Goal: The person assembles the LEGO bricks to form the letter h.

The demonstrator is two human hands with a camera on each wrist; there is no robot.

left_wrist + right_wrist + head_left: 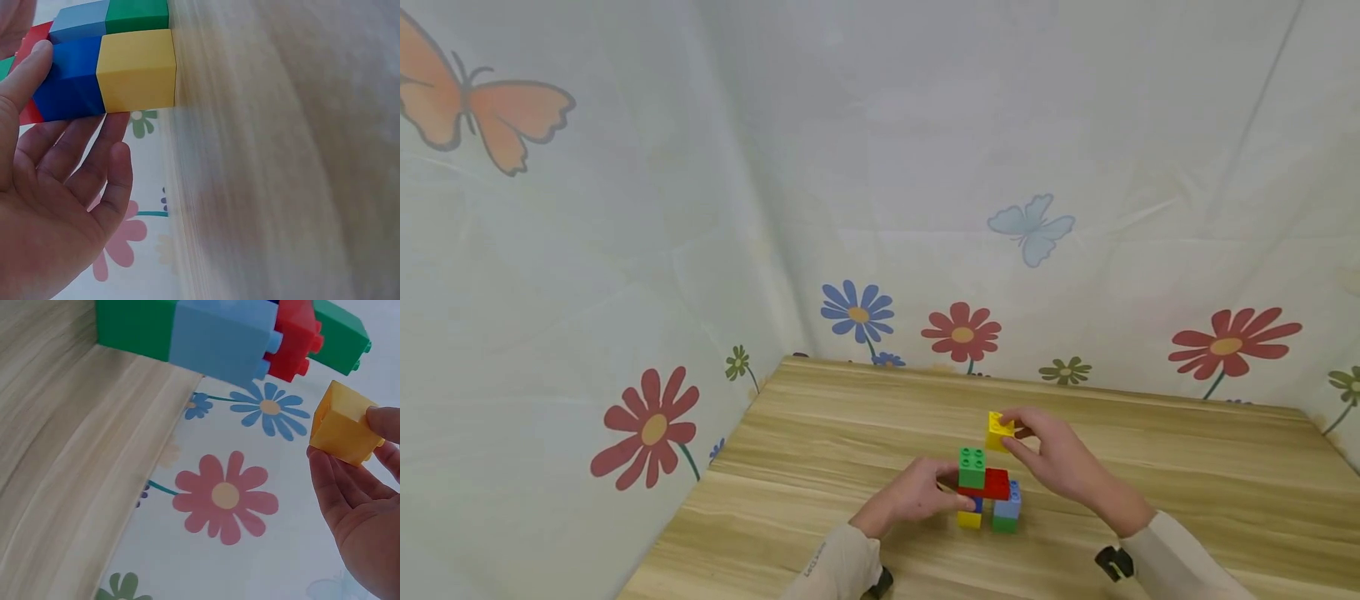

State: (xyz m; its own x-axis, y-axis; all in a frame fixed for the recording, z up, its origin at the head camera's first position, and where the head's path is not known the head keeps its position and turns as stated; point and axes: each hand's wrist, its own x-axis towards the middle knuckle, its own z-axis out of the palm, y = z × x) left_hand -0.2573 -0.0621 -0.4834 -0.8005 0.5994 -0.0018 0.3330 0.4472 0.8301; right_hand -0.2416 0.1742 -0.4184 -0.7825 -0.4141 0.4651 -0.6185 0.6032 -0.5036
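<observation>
A small block structure stands on the wooden table. Its left column has a yellow block [137,70] at the bottom and a blue block [70,78] above it. Beside that, a light blue block [219,337] sits on a green block [134,325]. A red block [997,483] bridges both columns, with another green block [972,468] on its left end. My left hand [917,492] grips the left column, thumb on the blue block. Above and behind the structure, my right hand [1060,458] pinches a yellow block [345,424] between thumb and fingers, apart from the other blocks.
The wooden table [820,417] meets a pale curtain [887,167] printed with flowers and butterflies at its back and left. A black strap piece [1114,564] shows by the right sleeve.
</observation>
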